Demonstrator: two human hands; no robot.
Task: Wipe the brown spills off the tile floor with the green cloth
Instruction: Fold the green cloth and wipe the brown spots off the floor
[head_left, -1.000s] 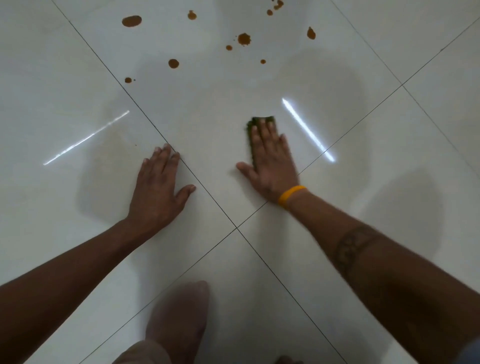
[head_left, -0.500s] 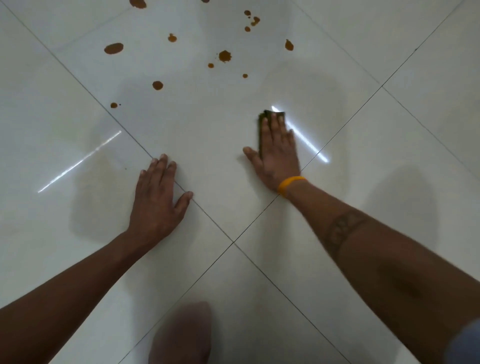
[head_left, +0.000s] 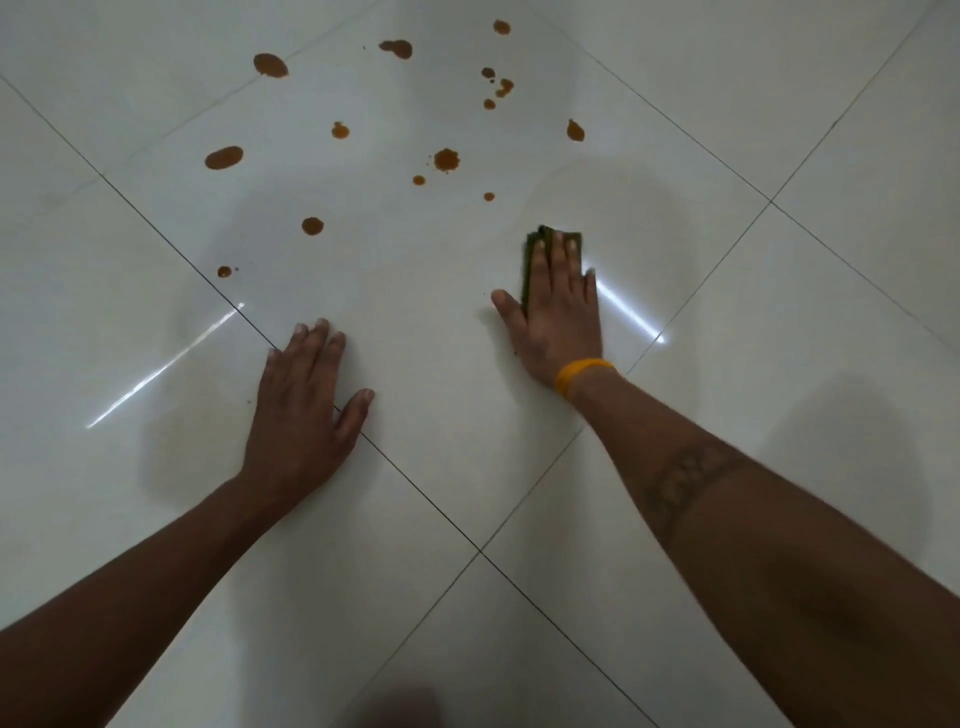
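Right hand (head_left: 556, 317) spread flat on green cloth (head_left: 531, 260), center-right; left hand (head_left: 301, 410) spread on tile floor (head_left: 779, 130). Cloth likely soft, light; press from above. Brown spills (head_left: 447, 159) upper center.

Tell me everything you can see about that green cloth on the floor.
The green cloth is dark green, seemingly folded into a small flat pad. It lies on the glossy white tile floor, pressed under the right hand, whose straight fingers cover most of it. Only its far and left edges show. It lies short of the brown spills.

Right hand (head_left: 556, 312) presses green cloth (head_left: 532, 260) flat near brown spills (head_left: 445, 159).
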